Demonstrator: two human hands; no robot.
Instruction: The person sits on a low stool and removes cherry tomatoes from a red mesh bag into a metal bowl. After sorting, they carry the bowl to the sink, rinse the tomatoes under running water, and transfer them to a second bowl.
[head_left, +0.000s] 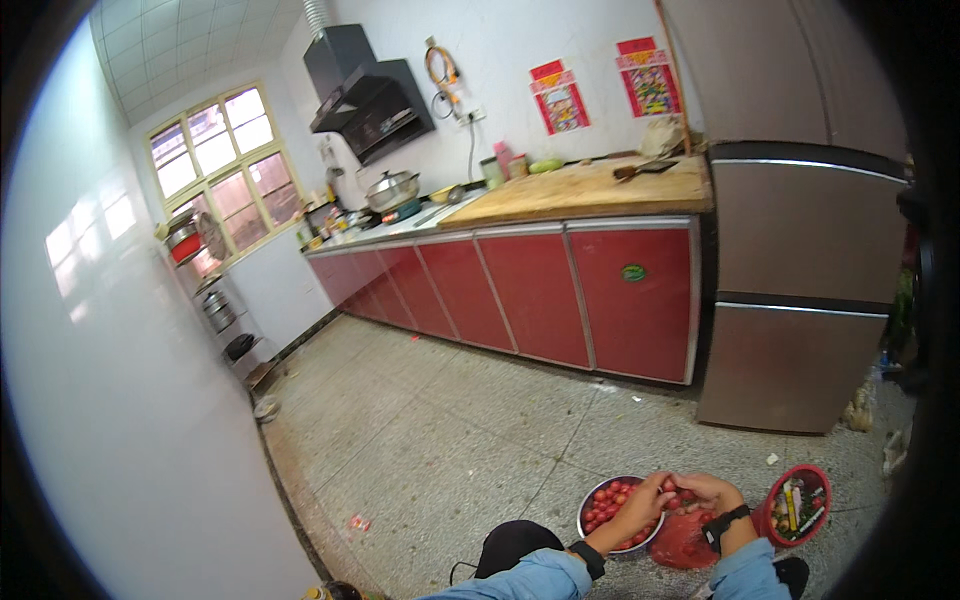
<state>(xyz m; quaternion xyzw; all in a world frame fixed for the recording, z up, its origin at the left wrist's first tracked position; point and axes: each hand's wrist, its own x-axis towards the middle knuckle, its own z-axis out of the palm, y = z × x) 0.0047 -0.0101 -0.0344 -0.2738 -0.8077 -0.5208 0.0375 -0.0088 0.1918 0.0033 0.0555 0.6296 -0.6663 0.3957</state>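
Note:
A metal bowl (583, 529) on the floor holds many small round red fruits (602, 504), perhaps cherry tomatoes. My left hand (646, 499) is over the bowl's right side, its fingertips meeting those of my right hand (707, 489). Between and below the hands are more red fruits (685, 497), over the mouth of a red plastic bag (681, 541) that lies against the bowl's right side. My right hand is curved around some of these fruits. What my left fingertips pinch is too small to tell.
A red bin (827, 499) with scraps stands right of the bag. Beyond are a brown refrigerator (799, 367) and red cabinets (525, 300) under a wooden board (585, 187) with a cleaver (645, 169). A bottle top (319, 592) shows at the bottom edge.

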